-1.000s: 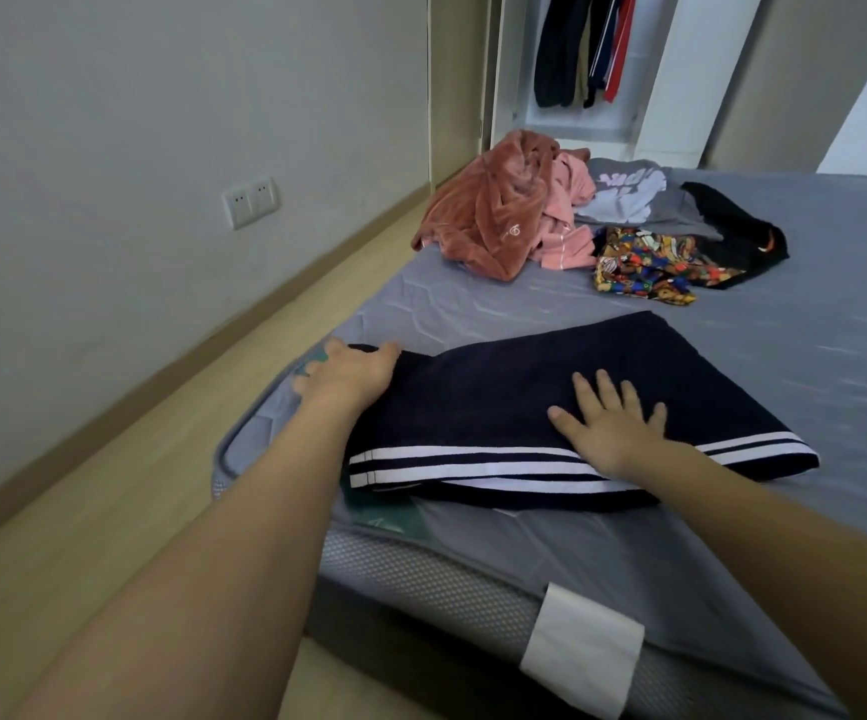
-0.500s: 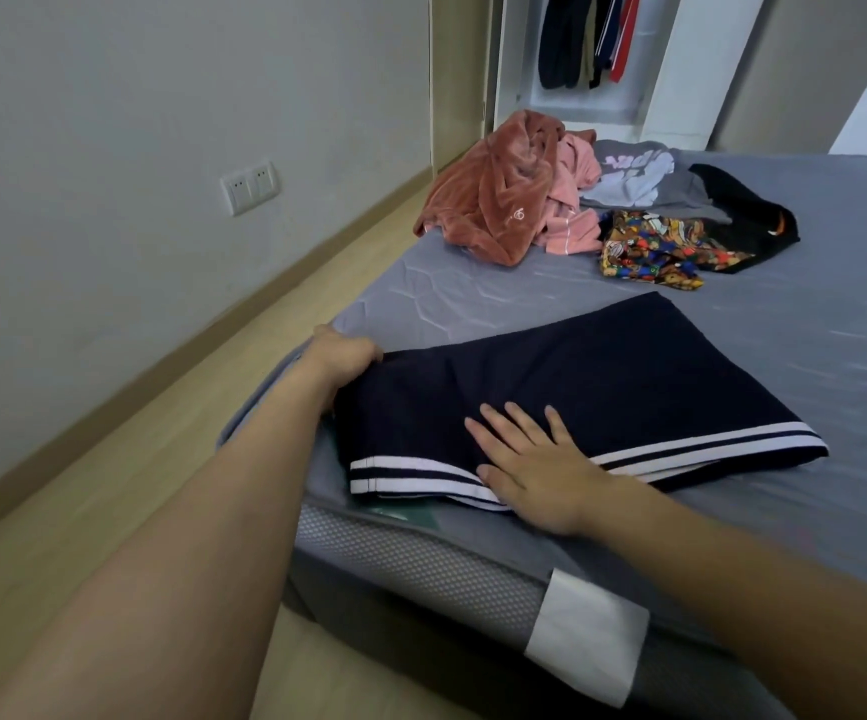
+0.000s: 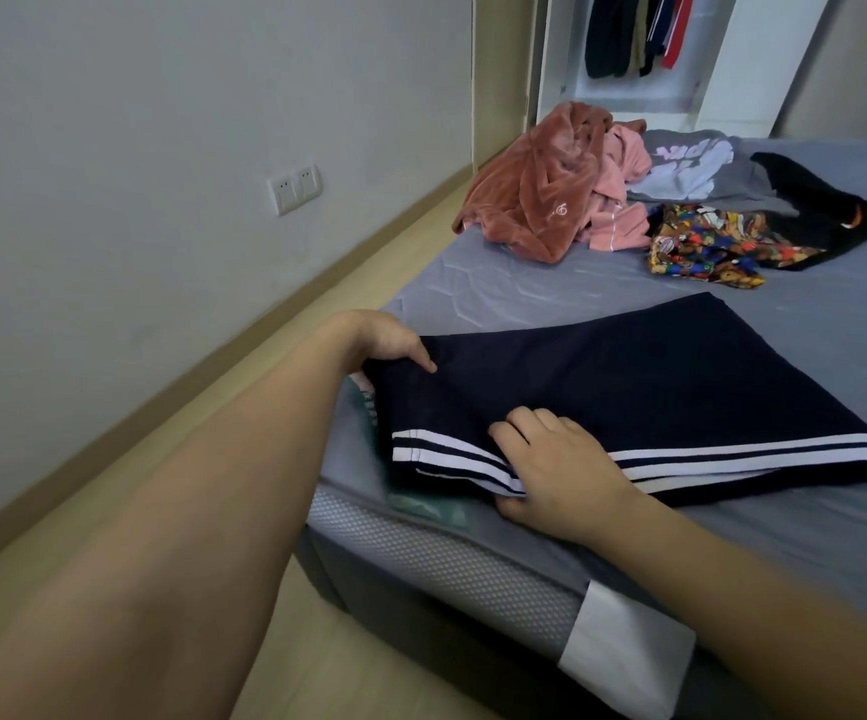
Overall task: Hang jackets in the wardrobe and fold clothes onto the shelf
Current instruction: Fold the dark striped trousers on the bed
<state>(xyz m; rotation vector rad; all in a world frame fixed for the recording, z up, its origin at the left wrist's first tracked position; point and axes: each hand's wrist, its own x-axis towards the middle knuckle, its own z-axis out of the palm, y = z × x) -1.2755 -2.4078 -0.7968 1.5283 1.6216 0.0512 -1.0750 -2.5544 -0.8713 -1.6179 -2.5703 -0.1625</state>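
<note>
A: Where was the dark blue garment (image 3: 628, 387)?

B: It lay flat on the bed (image 3: 810, 537), near the corner closest to the person. It had white stripes along its near edge.

A: What were the hands doing?

B: The left hand (image 3: 387, 343) was at about ten o'clock from the middle of the garment. Its fingers curled round the far left corner and held it. The right hand (image 3: 561, 472) was at about seven o'clock, on the striped edge. Its fingers bent over the cloth and its thumb went under, so it pinched that edge.

A: Was the garment folded?

B: It looked partly folded, I think. It was not a small neat pile yet, and it was not on the shelf.

A: What else was left to do?

B: A heap of clothes (image 3: 602, 200) sat far off at twelve o'clock on the bed. There was a rusty brown one, a pink one, a grey one, a black one and a bright patterned one. None were folded.

A: And the jackets?

B: Some dark clothes and a red one already hung in the open wardrobe (image 3: 634, 33) behind the heap. So some hanging looked done, but I guess most of the folding was left.
</note>
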